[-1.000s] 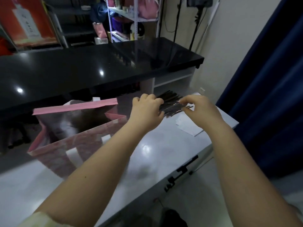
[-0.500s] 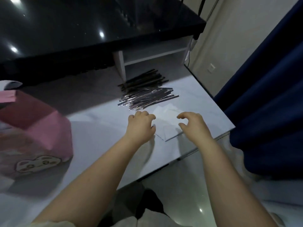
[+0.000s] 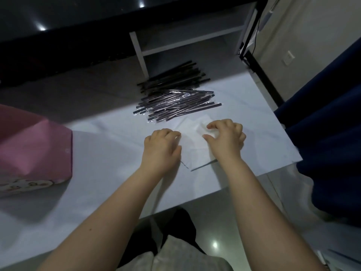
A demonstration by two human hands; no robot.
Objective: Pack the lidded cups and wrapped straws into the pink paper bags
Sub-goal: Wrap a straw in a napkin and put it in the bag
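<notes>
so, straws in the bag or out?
Out. The straws lie piled on the table, well apart from the pink bag at left. Its inside is hidden.

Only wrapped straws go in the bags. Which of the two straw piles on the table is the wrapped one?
The nearer pile, the shiny one: clear wrappers glint on its straws. The farther pile looks plain matte black.

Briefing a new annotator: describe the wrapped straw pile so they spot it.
On the white table, look just past the left hand and right hand. Two straw heaps lie there. The wrapped straws are the nearer heap, glinting in clear film; the bare black straws behind look matte.
</notes>
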